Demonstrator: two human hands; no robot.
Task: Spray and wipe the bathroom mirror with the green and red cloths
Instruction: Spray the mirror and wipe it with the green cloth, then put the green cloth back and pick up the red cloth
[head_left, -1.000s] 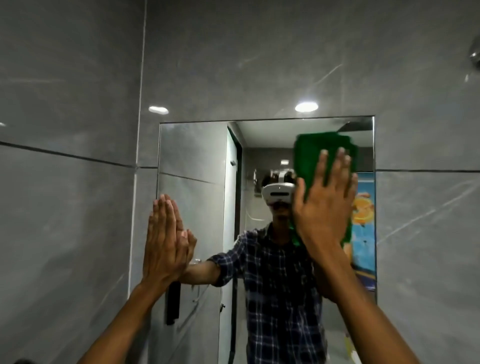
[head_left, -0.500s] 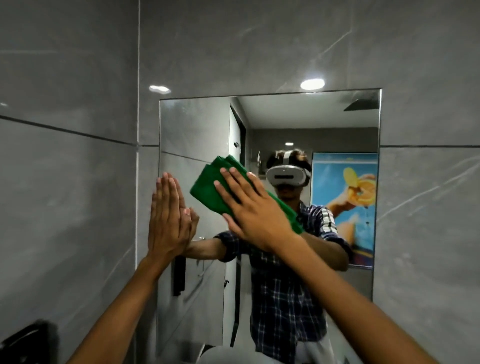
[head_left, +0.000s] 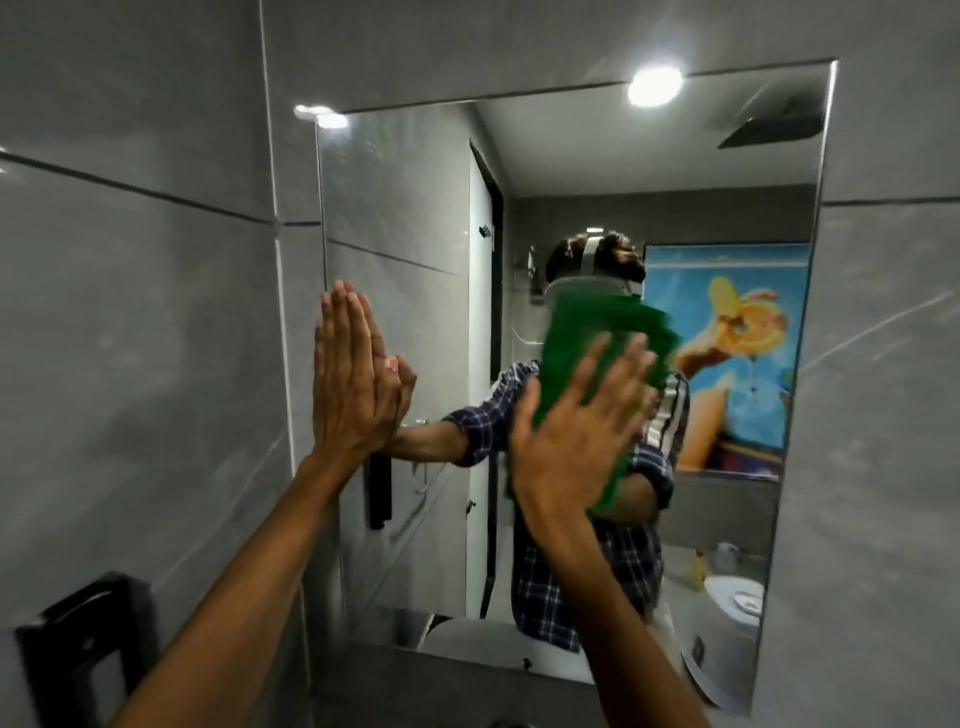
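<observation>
The frameless bathroom mirror hangs on a grey tiled wall. My right hand presses the folded green cloth flat against the glass near the mirror's middle, fingers spread over it; the cloth is motion-blurred. My left hand rests flat with fingers together on the mirror's left edge, holding nothing. No red cloth or spray bottle shows in this view.
A black wall-mounted dispenser sits at the lower left. The mirror reflects a person in a checked shirt, a doorway, a colourful poster and a white basin. Grey tiled wall surrounds the mirror on all sides.
My right hand swept the green cloth from the mirror's upper right to the left, then back to the middle and lower. The view tilted downward. My left hand stayed on the left edge.
</observation>
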